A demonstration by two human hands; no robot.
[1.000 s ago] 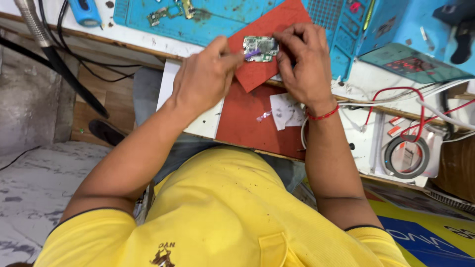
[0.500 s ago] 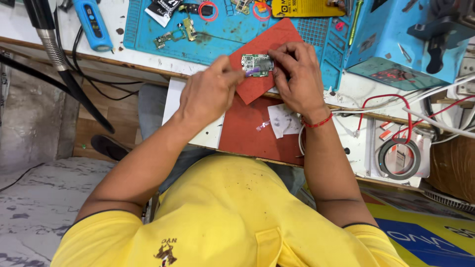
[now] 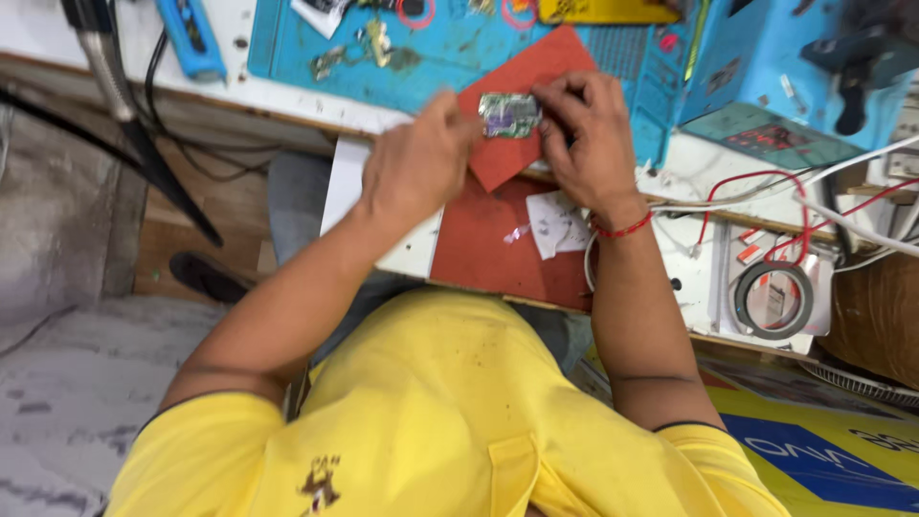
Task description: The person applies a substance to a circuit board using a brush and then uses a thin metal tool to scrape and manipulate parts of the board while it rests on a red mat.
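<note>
Both hands pinch the small silvery circuit board (image 3: 509, 115): left hand (image 3: 421, 163) and right hand (image 3: 589, 139) clamp opposite edges, steadying it above the red rubber mat (image 3: 522, 72) on the tabletop (image 3: 383, 239).

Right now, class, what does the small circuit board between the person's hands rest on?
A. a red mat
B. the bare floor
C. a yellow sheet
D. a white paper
A: the small circuit board, held between the left hand and the right hand, lies over the red mat, which sits on the blue work mat.
</note>
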